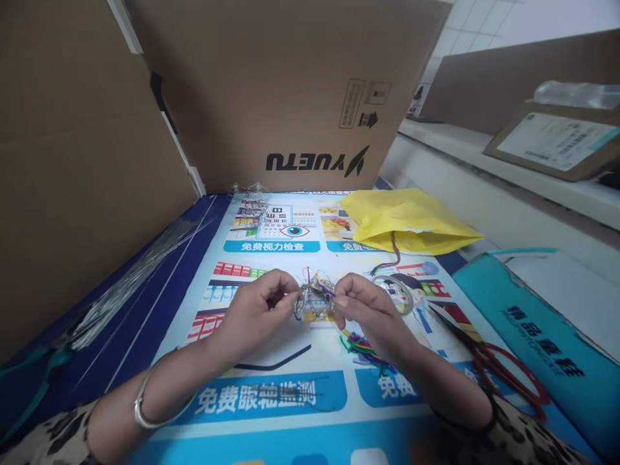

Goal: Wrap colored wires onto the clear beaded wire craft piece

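Note:
Between my two hands, near the middle of the view, is a small tangle of thin wire [317, 294] with colored threads in it. My left hand [271, 300] pinches its left side, thumb against the curled fingers. On the right side, my right hand [365, 303] grips the wire and a purple thread between thumb and forefinger. A bunch of multicolored threads [365, 352] lies just below my right hand. Several loose thin wires [290, 392] rest on the printed sheet nearer to me.
Red-handled scissors [504, 368] lie at the right beside a teal box [537, 336]. Behind are a yellow bag [411, 216], a wire coil [404, 294] and a wire cluster [252, 200]. A wire bundle [126, 284] lies left. Cardboard [290, 84] stands at the back.

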Motion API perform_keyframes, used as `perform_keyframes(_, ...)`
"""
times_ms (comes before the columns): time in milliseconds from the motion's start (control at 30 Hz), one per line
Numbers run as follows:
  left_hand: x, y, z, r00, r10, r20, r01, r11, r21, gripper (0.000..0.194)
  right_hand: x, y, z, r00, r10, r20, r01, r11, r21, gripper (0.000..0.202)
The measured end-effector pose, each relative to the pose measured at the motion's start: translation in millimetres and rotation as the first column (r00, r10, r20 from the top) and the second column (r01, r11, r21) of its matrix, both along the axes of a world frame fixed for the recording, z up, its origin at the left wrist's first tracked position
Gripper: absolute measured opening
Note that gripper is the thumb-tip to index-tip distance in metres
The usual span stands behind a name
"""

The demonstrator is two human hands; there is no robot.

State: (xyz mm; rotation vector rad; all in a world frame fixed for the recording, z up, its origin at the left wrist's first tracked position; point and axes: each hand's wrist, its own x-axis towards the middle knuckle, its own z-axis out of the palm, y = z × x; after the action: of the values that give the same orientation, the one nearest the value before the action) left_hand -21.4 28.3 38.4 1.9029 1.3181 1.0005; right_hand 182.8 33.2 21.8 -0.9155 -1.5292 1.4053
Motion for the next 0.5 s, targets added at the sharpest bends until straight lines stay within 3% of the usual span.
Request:
perform_keyframes(100, 3.5, 4.8, 2.0, 0.996, -0.085, -0.023, 0.085, 0.996, -0.003, 0.005, 5.8, 3.9, 2.3, 1.000, 0.028, 0.005, -0.028, 0.999, 0.031, 0.014)
perform_keyframes(233, 10.5, 4.9, -3.1, 0.977, -0.146, -0.157, 0.159, 0.985, 0.068, 0.025, 6.1, 4.6, 2.4, 0.999, 0.046, -0.014, -0.045, 0.999, 0.028, 0.014)
perform_keyframes(367, 17.4, 0.9, -12.0, 0.914, -0.032, -0.404, 0.149, 0.953, 0.263, 0.042, 4.1, 3.3, 1.7, 0.998, 0.057, -0.037, -0.056, 0.998, 0.018, 0.015)
perform_keyframes(500, 21.2, -0.3, -18.3, 0.838, 0.075, -0.541, 0.150, 0.921, 0.359, 0.040, 4.3, 3.6, 1.8, 0.997, 0.056, -0.059, -0.054, 0.998, 0.022, 0.015)
